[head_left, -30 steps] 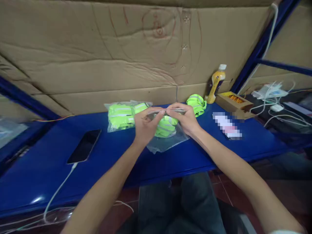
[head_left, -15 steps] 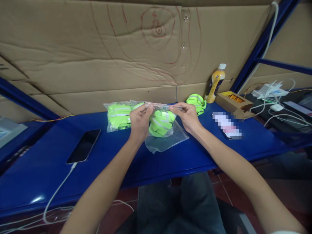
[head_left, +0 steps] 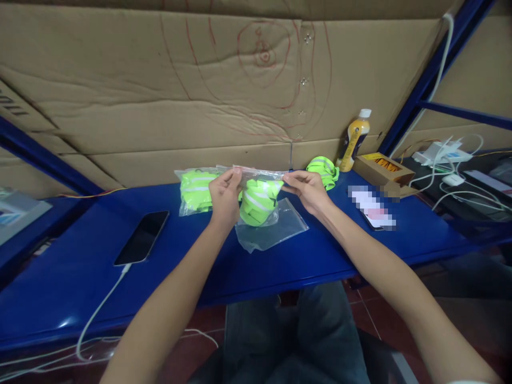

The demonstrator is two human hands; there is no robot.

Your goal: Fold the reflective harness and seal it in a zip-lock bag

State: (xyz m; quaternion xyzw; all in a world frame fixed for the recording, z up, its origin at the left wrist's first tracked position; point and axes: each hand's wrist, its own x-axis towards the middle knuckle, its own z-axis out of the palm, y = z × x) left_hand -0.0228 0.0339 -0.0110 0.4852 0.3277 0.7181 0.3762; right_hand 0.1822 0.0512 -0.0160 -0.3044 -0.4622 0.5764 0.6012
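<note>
Between my hands hangs a clear zip bag with a folded neon-yellow reflective strap bundle inside. My left hand pinches the bag's top edge at its left end. At the right end, my right hand grips the same edge between thumb and fingers. Below the held bag, a flat clear plastic bag lies on the table. Left of my left hand is a packed bag of neon-yellow straps, partly hidden by that hand. Behind my right hand sits a loose neon-yellow bundle.
A black phone on a white cable lies left on the blue table. At right are a yellow bottle, an open cardboard box, a second phone and tangled white cables. Cardboard lines the back.
My left hand has shifted slightly left along the bag's top edge, and the bag's top is stretched between my hands. The whole view has tilted a little.
</note>
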